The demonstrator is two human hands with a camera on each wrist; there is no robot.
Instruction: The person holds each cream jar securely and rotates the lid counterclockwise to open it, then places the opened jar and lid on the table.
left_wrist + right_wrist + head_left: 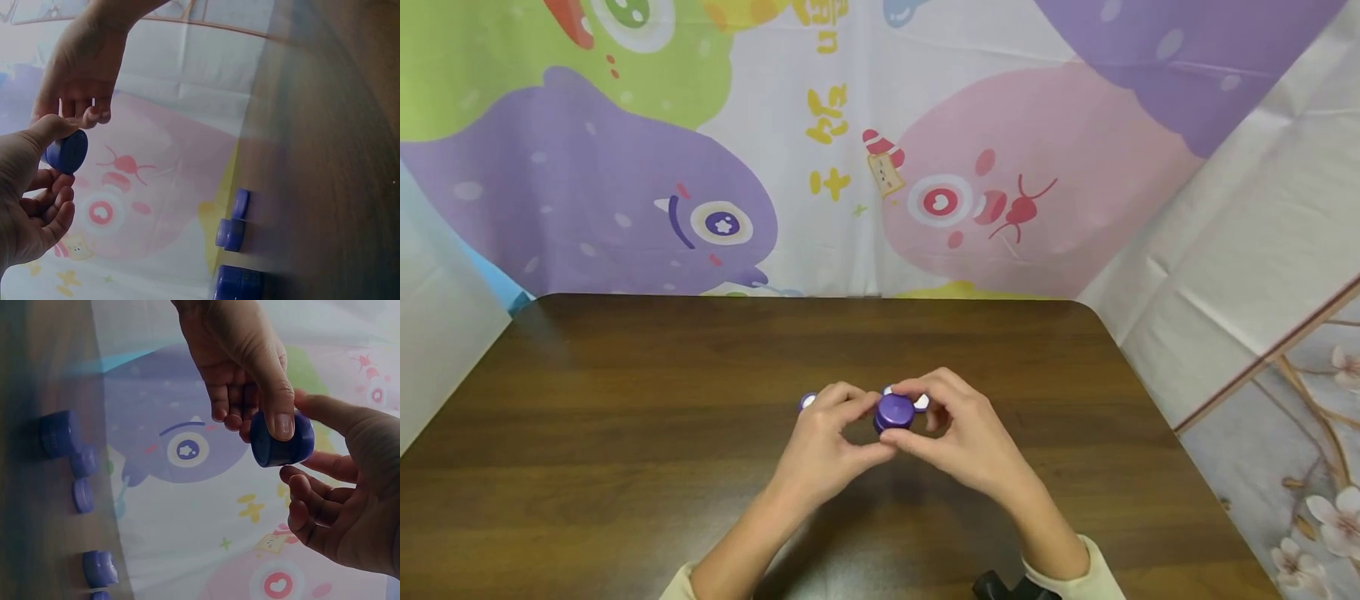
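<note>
- A person's two bare hands meet over a brown tabletop [647, 467], holding one short purple cylinder [896, 412] up off the wood; it sits between the fingertips of both hands, its smooth, shiny round top facing the head camera.
- The left hand [823, 440], to the left of the cylinder, pinches its side between thumb and index finger; in the left wrist view the other fingers curl loosely below it.
- The right hand [964, 427], to the right of the cylinder, also pinches it, with the thumb on the near side and the index finger on the far side.
- Small purple-and-white pieces [807, 402] lie on the table just beyond the cylinder, one off to its left and others close to its right, partly hidden by the hands.
- Both wrist views show several purple pieces standing on the wood, lower than the cylinder and well apart from it; whether neighbouring ones touch is hard to tell.
- Nearer the viewer than the cylinder and to its right, a black object [992, 586] is cut off by the frame, beside a cream sleeve [1081, 575].
- Beyond the cylinder, past the table, hangs a cloth backdrop [872, 92] printed with purple, pink and green cartoon creatures.
- Far to the cylinder's right is a panel [1262, 467] patterned with pale blossoms.
</note>
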